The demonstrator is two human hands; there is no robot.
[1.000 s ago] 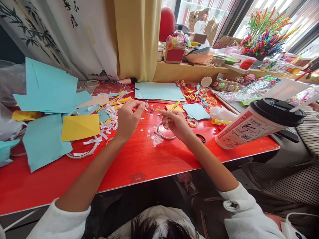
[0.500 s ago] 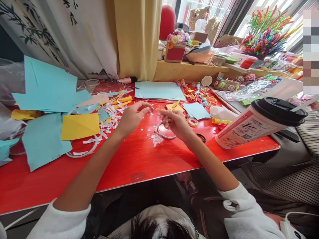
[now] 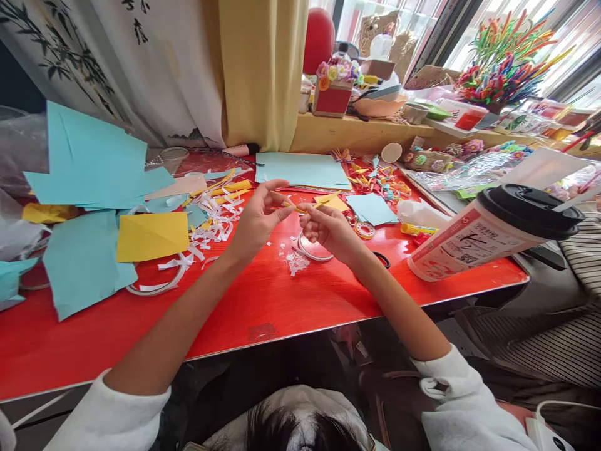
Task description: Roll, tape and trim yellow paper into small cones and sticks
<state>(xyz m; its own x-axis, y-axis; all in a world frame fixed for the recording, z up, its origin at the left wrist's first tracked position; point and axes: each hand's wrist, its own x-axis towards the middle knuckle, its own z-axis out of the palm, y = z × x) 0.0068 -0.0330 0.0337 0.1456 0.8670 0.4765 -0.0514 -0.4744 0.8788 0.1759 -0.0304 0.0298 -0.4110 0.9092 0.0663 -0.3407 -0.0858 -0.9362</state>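
A narrow yellow paper strip [image 3: 300, 209] runs between my two hands above the middle of the red table. My right hand [image 3: 332, 230] pinches it between thumb and forefinger, and a loose yellow length sticks out past the fingers to the upper right. At the strip's other tip, the thumb and fingers of my left hand [image 3: 261, 216] close on it. Beneath my right hand lies a pale ring [image 3: 313, 258], partly covered, beside a scrap of clear film [image 3: 297, 263]. A yellow paper piece [image 3: 335, 202] lies just behind my right hand.
Blue sheets [image 3: 89, 263], a yellow sheet [image 3: 153, 237] and white shreds [image 3: 218, 219] spread across the left. A lidded drink cup [image 3: 462, 235] tilts at the right. Behind are a blue paper stack [image 3: 300, 169], small folded strips [image 3: 380, 181] and a tape roll [image 3: 364, 230].
My left hand has come in toward the strip, and its thumb and fingers now meet the strip's tip. My right hand keeps its pinch with little movement.
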